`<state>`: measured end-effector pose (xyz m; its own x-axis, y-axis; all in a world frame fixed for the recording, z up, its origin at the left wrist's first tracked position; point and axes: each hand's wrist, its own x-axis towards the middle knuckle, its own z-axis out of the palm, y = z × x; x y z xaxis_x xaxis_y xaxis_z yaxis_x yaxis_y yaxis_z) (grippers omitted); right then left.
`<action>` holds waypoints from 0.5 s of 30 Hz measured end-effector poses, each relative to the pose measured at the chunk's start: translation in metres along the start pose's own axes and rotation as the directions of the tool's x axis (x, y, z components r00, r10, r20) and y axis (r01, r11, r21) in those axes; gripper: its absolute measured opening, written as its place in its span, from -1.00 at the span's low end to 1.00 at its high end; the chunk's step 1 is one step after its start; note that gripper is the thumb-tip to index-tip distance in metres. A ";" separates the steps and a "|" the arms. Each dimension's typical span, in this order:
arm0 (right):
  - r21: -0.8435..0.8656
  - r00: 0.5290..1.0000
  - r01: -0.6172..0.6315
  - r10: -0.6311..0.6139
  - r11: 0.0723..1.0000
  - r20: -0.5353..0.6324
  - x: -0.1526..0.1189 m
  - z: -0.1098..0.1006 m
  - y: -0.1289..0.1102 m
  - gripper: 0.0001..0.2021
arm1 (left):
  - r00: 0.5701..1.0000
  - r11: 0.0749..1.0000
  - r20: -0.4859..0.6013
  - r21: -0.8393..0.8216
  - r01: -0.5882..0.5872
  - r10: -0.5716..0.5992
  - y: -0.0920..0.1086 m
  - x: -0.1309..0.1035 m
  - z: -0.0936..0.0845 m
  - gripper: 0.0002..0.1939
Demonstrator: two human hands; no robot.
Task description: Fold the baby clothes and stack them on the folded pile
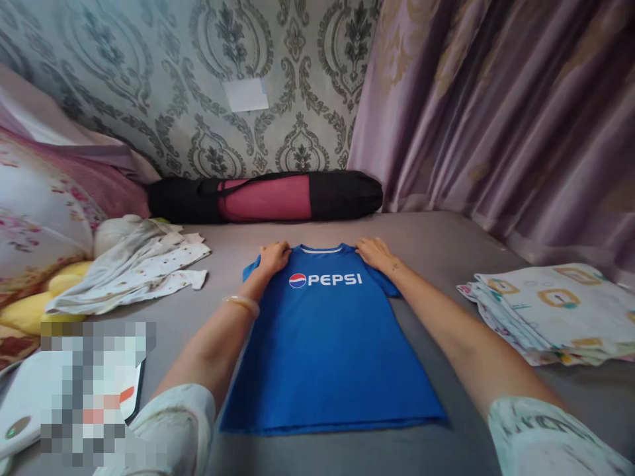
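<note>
A blue T-shirt [332, 350] with a PEPSI print lies front side up, spread flat on the grey bed sheet [436, 244], its collar away from me and its hem towards me. My left hand [274, 256], with a pale bangle [242, 304] on the wrist, is closed on the left shoulder of the shirt. At the opposite shoulder my right hand [376, 253] has its fingers bent on the cloth beside the collar. Both arms reach forward along the shirt's sides and partly cover the sleeves.
Right of the shirt sits a stack of folded printed cloths [540, 311]. Crumpled white clothes [143, 271] and a yellow plush item [30, 307] lie left, above a partly blurred phone-like device [131, 390]. A black-and-pink mat bag [268, 196] rests along the wall; a purple curtain [471, 112] hangs right.
</note>
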<state>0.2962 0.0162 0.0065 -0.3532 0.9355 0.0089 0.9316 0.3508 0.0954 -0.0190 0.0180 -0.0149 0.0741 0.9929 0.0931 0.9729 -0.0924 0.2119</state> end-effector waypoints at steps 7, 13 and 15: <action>0.278 0.989 -0.127 0.103 0.952 0.102 0.029 -0.002 -0.014 -0.68 | 0.979 0.973 0.179 -0.191 0.131 -0.097 0.009 0.021 -0.010 -0.69; 0.321 0.987 -0.124 0.150 0.939 -0.058 0.026 0.006 -0.026 -0.79 | 0.998 0.982 -0.048 -0.186 0.029 -0.039 0.012 0.021 0.004 -0.72; 0.326 0.988 -0.114 0.142 0.938 -0.062 0.025 0.008 -0.023 -0.77 | 0.999 0.990 -0.036 -0.139 0.026 -0.031 0.012 0.020 0.005 -0.69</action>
<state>0.2668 0.0318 -0.0038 -0.2220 0.9714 0.0837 0.9426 0.2358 -0.2364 -0.0043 0.0373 -0.0153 0.0355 0.9919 0.1218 0.9348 -0.0761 0.3469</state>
